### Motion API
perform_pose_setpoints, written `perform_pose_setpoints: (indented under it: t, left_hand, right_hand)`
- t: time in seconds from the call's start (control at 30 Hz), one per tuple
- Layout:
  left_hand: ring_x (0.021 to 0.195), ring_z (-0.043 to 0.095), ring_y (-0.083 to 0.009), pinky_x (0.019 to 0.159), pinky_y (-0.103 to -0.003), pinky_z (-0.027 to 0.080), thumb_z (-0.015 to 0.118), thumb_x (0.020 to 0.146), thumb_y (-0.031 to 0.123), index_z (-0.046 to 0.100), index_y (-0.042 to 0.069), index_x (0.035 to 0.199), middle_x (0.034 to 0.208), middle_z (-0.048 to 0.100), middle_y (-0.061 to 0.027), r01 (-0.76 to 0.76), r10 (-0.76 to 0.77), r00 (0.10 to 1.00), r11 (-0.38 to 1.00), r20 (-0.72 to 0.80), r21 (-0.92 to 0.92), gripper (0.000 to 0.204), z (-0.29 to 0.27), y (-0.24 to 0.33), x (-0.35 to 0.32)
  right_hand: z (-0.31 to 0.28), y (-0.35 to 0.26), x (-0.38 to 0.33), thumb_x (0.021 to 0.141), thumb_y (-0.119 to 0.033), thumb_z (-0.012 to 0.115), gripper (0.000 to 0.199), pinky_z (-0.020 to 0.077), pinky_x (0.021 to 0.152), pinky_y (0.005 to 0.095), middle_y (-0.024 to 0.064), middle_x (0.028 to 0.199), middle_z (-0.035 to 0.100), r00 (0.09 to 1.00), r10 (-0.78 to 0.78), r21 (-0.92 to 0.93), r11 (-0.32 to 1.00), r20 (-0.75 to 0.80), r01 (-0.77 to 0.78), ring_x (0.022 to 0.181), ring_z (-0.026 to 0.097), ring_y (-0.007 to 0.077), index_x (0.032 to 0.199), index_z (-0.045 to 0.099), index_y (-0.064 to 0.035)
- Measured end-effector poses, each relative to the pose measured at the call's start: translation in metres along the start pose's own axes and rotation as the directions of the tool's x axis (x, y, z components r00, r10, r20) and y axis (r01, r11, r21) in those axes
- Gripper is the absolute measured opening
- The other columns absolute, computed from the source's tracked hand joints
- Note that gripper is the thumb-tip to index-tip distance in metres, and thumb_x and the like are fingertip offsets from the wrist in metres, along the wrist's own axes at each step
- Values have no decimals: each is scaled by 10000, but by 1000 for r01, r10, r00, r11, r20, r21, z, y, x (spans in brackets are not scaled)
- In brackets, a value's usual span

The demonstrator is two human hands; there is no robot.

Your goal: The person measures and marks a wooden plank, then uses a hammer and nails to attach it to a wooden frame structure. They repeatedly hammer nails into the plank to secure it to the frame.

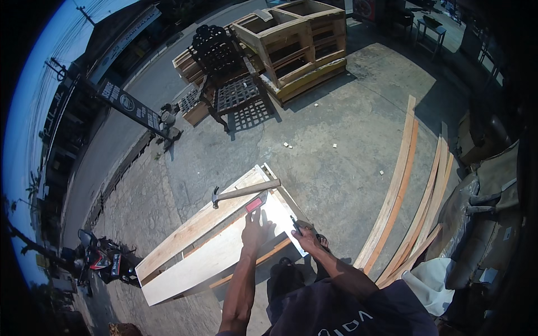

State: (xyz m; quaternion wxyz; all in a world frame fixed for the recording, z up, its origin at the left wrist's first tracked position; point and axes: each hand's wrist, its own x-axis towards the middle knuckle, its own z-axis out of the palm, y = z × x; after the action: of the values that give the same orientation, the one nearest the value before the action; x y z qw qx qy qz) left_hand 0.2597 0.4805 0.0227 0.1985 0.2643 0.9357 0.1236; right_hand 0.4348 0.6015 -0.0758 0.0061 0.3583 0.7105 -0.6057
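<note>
A pale, board-topped wooden panel [193, 273] lies slantwise in front of me, over a wooden frame. My left hand [255, 231] is on its white surface with fingers stretched out and apart. Its fingertips touch a small flat tool with a red face and grey edge [254, 204]; the exact kind is unclear. My right hand [306, 239] is closed round a dark pen-like marker [295, 225], its tip near the panel's right edge. Just beyond the red-faced tool, a claw hammer [246, 190] with a wooden handle lies across the boards, its head to the left.
Long timber strips [392, 185] lie on the concrete at right, beside a white cloth [428, 285]. A dark lattice-seat chair [232, 92] and a wooden cabinet frame [302, 45] stand ahead. A motorcycle [106, 260] is parked at left, near a signboard [131, 106]. Small wood offcuts [287, 145] dot the ground.
</note>
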Motion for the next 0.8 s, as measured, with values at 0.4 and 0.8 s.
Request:
perform_pose_setpoints:
  t: [0.4,0.8]
  left_hand:
    - [1289,625,-425,895,-533,597,676,880,699,280,249,1656,1730,163,-202,-32,-32,962,973,271,229,980,-17,32,45]
    - [907,727,-353,735,-477,558,785,760,701,346,257,1636,1696,256,-231,40,-102,984,928,147,369,1076,-1,54,36]
  right_hand:
    - [-19,-24,2,1015,-495,622,490,511,883,414,173,1037,754,991,104,-34,994,90,-101,991,704,283,1249,709,-74]
    - [-77,-39,25,1011,-399,655,400,505,743,377,123,816,679,989,-30,-55,998,-145,22,781,644,219,995,729,-6]
